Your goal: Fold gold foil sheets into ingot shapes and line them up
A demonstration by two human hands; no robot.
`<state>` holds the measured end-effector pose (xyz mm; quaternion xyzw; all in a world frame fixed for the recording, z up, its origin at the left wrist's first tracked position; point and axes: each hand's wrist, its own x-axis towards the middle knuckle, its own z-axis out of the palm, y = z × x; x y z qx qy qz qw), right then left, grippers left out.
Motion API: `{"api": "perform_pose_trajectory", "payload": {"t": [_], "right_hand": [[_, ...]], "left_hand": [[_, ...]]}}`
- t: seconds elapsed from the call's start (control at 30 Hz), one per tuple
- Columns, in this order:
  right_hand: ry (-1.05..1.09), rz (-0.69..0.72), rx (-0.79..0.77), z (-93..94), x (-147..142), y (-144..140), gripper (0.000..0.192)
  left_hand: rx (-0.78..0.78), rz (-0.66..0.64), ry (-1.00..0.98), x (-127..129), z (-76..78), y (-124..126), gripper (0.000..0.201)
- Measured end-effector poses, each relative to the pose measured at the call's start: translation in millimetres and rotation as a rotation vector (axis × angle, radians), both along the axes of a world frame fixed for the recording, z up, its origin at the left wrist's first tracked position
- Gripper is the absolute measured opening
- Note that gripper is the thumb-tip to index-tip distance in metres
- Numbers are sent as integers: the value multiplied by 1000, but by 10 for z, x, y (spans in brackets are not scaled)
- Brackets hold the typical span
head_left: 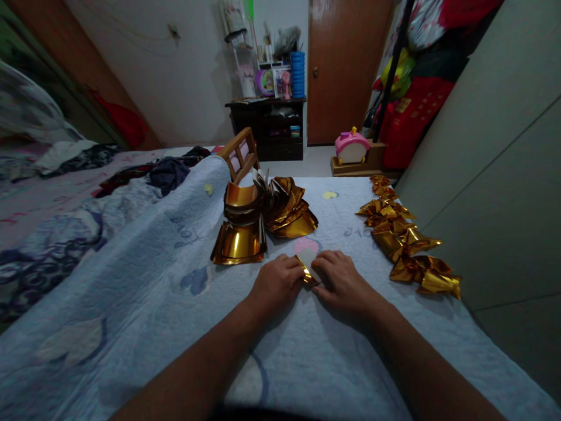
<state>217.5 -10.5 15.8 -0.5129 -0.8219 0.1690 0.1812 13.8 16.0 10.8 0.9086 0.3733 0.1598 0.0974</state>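
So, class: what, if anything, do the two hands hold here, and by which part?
A small gold foil sheet, pressed on the blue quilt: left hand on its left edge, right hand on its right edge.

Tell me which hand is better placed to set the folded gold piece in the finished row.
Right, probably. The right hand lies nearer the row of folded gold pieces along the blanket's right edge. The left hand sits nearer the stack of gold sheets. Both press the gold sheet.

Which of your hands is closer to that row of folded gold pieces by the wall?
Right. The right hand lies just left of the row of folded gold pieces; the left hand sits farther left, both pressing a gold sheet.
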Motion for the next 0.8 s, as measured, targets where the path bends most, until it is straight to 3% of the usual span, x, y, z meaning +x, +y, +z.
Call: {"api": "perform_pose_trajectory", "payload": {"t": [0.27,0.4,0.5,0.8], "right_hand": [[30,-11,22,-16,39,-9,31],[57,43,-2,-61,-48,-2,16],[63,55,-34,-87,-82,20,2],[106,22,-61,-101,-90,39,11]], "left_hand": [[2,-48,25,-18,24,8,11],[-48,-63,-22,-33,10,40,13],[-116,-59,-104,-45,-21,64,11],[-327,-55,-244,-83,6,135,7]]}}
